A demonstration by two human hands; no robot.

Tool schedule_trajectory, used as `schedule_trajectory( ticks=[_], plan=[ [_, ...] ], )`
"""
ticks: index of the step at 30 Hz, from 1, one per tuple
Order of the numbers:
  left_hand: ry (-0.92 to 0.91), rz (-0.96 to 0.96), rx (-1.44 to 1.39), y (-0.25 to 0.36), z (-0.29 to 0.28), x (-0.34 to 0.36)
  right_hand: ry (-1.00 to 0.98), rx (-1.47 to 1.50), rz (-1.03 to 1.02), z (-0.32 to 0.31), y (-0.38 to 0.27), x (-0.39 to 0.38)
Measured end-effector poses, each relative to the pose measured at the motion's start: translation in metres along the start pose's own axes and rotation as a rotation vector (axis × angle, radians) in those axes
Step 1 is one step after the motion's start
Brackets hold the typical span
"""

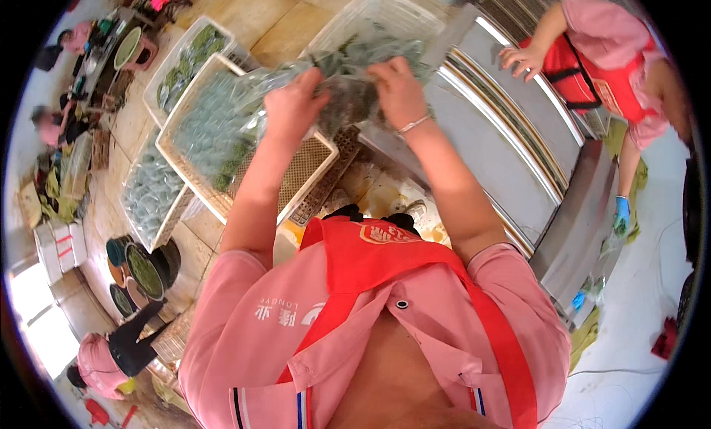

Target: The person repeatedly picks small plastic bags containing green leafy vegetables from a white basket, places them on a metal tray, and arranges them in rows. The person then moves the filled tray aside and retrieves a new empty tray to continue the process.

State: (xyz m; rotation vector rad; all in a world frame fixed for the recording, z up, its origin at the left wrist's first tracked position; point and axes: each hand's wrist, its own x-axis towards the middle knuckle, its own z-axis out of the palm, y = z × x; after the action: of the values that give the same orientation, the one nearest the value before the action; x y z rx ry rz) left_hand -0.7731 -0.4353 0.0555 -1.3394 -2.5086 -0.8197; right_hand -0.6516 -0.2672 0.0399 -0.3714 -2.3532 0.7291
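Observation:
Both my hands reach forward over a cream plastic crate (pixel 300 170) that holds a layer of clear plastic packs (pixel 215 103) with green contents. My left hand (pixel 292 107) is closed on a crinkled clear plastic bag (pixel 344 92) above the crate's far right side. My right hand (pixel 400 96) has its fingers bent onto the same plastic, beside the steel counter. Something dark green shows through the bag; what it is I cannot make out. Loose green leaves (pixel 229 166) show near the crate's front, where its mesh bottom is bare.
A white crate (pixel 370 18) stands behind my hands, and another crate of greens (pixel 196 59) at far left. More packs (pixel 152 188) lie left of mine. On the right runs a steel counter (pixel 474 144); a co-worker (pixel 603 29) leans over it, one hand blue-gloved (pixel 621 210).

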Motion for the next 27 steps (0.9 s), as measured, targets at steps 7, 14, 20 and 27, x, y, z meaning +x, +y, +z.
schedule_trajectory(
  ticks=[7,14,20,27],
  plan=[
    [-0.232,0.305,-0.18,0.198,0.114,0.058,0.195,-0.191,0.269,-0.179,0.127,-0.091],
    [-0.431,0.505,-0.243,0.329,0.23,0.086,0.151,-0.282,0.487,-0.293,0.236,-0.162],
    [-0.608,0.538,-0.231,0.346,0.272,0.122,0.079,-0.218,0.46,-0.318,0.291,-0.178],
    [-0.39,0.474,-0.166,0.322,0.281,0.13,0.097,-0.212,0.484,-0.332,0.298,-0.179]
  ],
)
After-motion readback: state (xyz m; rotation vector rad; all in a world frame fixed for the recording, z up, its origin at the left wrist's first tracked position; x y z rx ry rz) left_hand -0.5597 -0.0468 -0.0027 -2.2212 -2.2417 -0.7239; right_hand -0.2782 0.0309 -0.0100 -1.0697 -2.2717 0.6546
